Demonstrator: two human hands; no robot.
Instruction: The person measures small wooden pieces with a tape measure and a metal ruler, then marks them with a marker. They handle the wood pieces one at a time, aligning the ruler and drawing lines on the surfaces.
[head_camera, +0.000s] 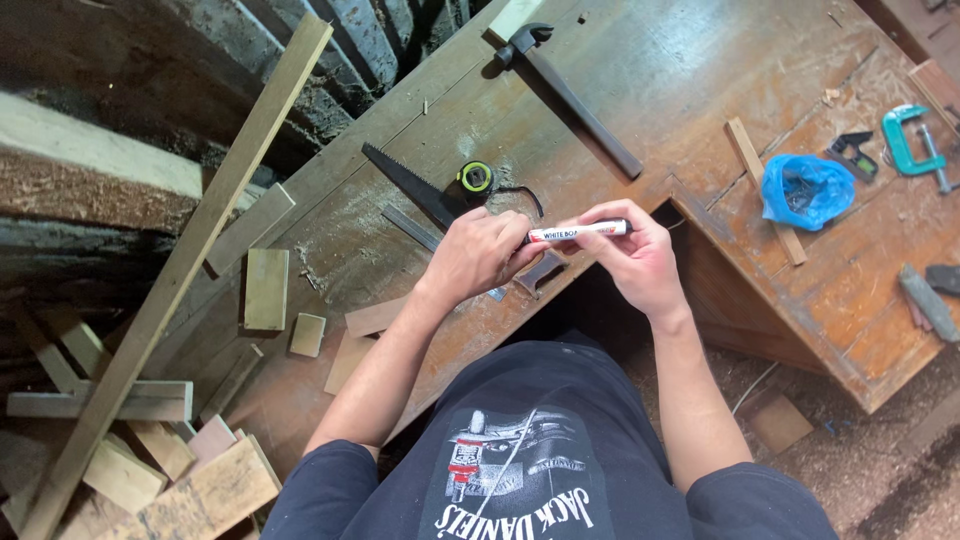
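A white marker pen (580, 231) with a black end is held level between both hands above the edge of a worn wooden workbench (640, 80). My left hand (478, 252) grips the pen's left end, fingers curled around it. My right hand (638, 258) holds the right part of the barrel. A small dark wooden piece (541, 272) lies just under the hands. A black hand saw (412, 186) and a yellow-green tape measure (476, 177) lie on the bench just beyond my left hand.
A hammer (570, 95) lies at the back of the bench. To the right are a thin wood strip (765, 190), a blue plastic bag (806, 190), a teal clamp (912, 146). Offcut blocks (267, 288) and a long plank (180, 262) lie at the left.
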